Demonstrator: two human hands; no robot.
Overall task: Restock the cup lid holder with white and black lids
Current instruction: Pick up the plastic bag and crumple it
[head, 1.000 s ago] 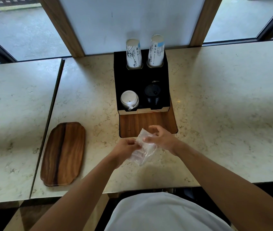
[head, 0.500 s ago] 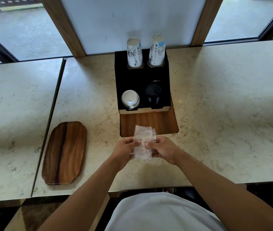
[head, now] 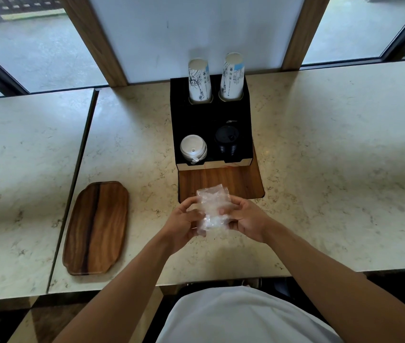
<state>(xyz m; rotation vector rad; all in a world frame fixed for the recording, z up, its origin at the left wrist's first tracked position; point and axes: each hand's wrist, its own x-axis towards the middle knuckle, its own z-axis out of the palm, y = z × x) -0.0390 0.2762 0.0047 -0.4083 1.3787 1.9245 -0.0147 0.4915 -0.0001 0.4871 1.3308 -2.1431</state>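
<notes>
Both hands, left hand (head: 180, 222) and right hand (head: 244, 220), pinch our crumpled clear plastic bag (head: 212, 210) just before the black holder (head: 210, 117), where white lids (head: 193, 148) and black lids (head: 226, 142) sit stacked.

Marble counter (head: 320, 169) bears black holder (head: 210, 115), wooden tray (head: 96, 227).

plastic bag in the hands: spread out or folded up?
Folded up. The clear plastic bag is a compact, crinkled bundle pinched between the left hand and right hand, above the counter.
</notes>
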